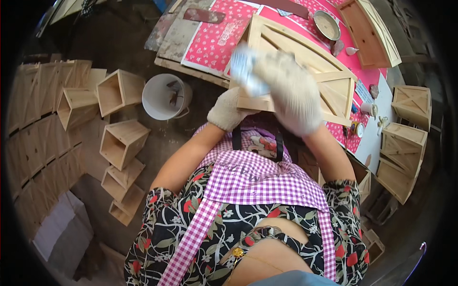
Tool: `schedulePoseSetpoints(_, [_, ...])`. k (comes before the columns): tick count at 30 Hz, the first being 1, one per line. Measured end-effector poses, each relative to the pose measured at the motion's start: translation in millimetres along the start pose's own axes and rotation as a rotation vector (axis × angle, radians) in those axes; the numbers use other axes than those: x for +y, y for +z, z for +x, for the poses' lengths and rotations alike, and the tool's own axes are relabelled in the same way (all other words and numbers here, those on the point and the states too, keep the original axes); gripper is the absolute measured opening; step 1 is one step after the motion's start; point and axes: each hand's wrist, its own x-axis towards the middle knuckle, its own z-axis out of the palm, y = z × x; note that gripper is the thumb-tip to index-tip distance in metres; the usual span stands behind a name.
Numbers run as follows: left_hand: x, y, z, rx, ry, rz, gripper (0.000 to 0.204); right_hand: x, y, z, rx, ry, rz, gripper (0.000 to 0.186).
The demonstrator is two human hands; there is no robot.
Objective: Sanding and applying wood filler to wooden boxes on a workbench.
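A pale wooden crate [281,35] with crossed slats on its side lies on the worktable in front of me. My left hand [225,108], in a cream knitted glove, is closed on the crate's near left corner; its fingertips are partly hidden. Above the crate's near left part is my right hand [291,90], gloved the same way and smeared by motion. It grips a folded blue-and-white printed sheet [248,69], too blurred to tell its material or whether it touches the wood.
Pink patterned cloth [210,45] covers the table, bearing a metal bowl [327,25], another wooden box [365,35] and a tape roll [358,128]. A white bucket [164,97] stands left of the table. Several wooden boxes [124,140] crowd the left floor; more crates [403,152] stand right.
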Motion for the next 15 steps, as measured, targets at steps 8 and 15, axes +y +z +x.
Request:
schedulePoseSetpoints(8, [53.1,-21.1,18.4,-0.120,-0.338,-0.144,0.052,-36.8,27.4,-57.1,-0.505,-0.063,0.413,0.025])
schedulePoseSetpoints(15, [36.7,-14.8,14.2,-0.107,-0.242,-0.097,0.038,78.2,49.8,9.2,0.023,0.403,-0.105,0.019])
